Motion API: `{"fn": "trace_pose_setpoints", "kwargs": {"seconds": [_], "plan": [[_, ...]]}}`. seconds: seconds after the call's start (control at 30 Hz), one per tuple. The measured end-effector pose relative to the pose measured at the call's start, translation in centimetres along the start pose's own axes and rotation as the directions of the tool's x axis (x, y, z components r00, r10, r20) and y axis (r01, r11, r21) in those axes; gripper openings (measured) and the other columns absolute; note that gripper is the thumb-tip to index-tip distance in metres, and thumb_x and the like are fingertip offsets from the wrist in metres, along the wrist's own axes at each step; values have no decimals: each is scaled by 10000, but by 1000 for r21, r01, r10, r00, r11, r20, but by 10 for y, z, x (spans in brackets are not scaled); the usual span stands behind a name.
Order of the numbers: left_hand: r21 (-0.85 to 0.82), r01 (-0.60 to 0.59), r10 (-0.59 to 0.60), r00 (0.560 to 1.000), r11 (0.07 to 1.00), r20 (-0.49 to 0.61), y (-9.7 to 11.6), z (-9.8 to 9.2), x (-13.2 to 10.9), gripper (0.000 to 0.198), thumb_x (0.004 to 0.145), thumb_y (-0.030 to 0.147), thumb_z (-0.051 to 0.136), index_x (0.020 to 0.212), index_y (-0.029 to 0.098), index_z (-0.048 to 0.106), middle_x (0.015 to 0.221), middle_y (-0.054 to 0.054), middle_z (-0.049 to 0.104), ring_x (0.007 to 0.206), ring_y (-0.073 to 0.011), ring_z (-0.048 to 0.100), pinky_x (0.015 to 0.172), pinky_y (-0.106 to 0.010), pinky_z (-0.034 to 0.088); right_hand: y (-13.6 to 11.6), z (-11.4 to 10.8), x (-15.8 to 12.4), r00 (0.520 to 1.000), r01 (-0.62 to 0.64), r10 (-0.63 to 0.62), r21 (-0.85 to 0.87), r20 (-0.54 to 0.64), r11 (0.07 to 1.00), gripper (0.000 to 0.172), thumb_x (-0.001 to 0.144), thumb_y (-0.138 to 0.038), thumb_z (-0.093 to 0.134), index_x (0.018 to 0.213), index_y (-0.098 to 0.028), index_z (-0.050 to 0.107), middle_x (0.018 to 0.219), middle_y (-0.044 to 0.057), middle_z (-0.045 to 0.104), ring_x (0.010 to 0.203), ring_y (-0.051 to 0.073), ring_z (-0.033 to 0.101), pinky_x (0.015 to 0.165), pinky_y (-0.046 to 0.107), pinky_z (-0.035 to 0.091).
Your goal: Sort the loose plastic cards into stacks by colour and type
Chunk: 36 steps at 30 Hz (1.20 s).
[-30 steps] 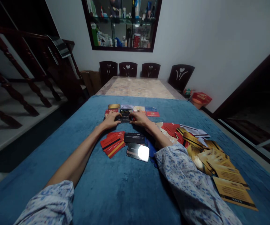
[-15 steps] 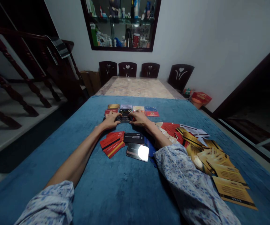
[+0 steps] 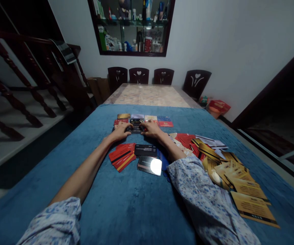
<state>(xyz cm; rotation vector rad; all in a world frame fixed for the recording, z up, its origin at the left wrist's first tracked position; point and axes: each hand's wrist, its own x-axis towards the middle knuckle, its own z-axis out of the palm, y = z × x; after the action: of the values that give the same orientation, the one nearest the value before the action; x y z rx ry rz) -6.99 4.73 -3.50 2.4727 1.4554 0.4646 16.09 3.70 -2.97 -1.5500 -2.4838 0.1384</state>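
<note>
Both my hands rest on a black card (image 3: 136, 129) lying on the blue cloth (image 3: 126, 204). My left hand (image 3: 120, 131) pinches its left end and my right hand (image 3: 150, 129) pinches its right end, fingers curled. Just beyond the hands lies a row of cards: gold (image 3: 123, 116), pale (image 3: 137, 116), blue (image 3: 164, 118) and red (image 3: 166, 124). Nearer to me sit a small stack of red cards (image 3: 121, 156), another black card (image 3: 146, 150) and a shiny card (image 3: 150, 165) with a glare spot.
A wide heap of gold, red and white cards (image 3: 228, 166) spreads at my right. Past the cloth is a marble table top (image 3: 150, 95) with several dark chairs (image 3: 139, 75). A wall cabinet (image 3: 133, 27) hangs behind; a stair railing (image 3: 21, 75) stands left.
</note>
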Motion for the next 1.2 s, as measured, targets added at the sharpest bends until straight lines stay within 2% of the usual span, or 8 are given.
{"fn": "trace_pose_setpoints", "kwargs": {"seconds": [0.57, 0.83, 0.97, 1.2], "plan": [[28, -92, 93, 995, 995, -32, -12, 3, 2, 394, 819, 272, 649, 1212, 275, 681, 1278, -80, 682, 1225, -350, 456, 1032, -566, 345, 3, 3, 2, 1000, 30, -30, -8, -4, 1000, 517, 851, -390, 715, 1347, -257, 655, 1295, 119, 649, 1249, 351, 449, 974, 439, 391], [19, -134, 135, 985, 991, -104, -7, 0, -2, 362, 830, 310, 668, 1189, 269, 686, 1311, -86, 645, 1271, -344, 447, 1057, -564, 335, 7, 2, 3, 993, 86, -85, 1, -78, 996, 521, 831, -406, 734, 1323, -249, 664, 1313, 123, 634, 1224, 337, 450, 945, 438, 399], [36, -166, 170, 972, 985, -163, -4, -1, -1, 288, 856, 314, 646, 1127, 239, 712, 1301, -95, 645, 1271, -330, 453, 1053, -544, 340, 3, -4, 1, 985, 109, -107, 4, -136, 994, 406, 885, -385, 671, 1259, -232, 701, 1284, 117, 659, 1201, 325, 465, 922, 424, 396], [60, -236, 243, 933, 970, -266, -1, 0, -1, 159, 892, 292, 616, 914, 206, 748, 1162, -90, 699, 1196, -299, 506, 1038, -502, 344, -9, -14, -3, 966, 141, -143, -24, -214, 990, 223, 941, -309, 592, 1035, -199, 762, 1095, 118, 721, 1073, 282, 508, 841, 378, 365]]}}
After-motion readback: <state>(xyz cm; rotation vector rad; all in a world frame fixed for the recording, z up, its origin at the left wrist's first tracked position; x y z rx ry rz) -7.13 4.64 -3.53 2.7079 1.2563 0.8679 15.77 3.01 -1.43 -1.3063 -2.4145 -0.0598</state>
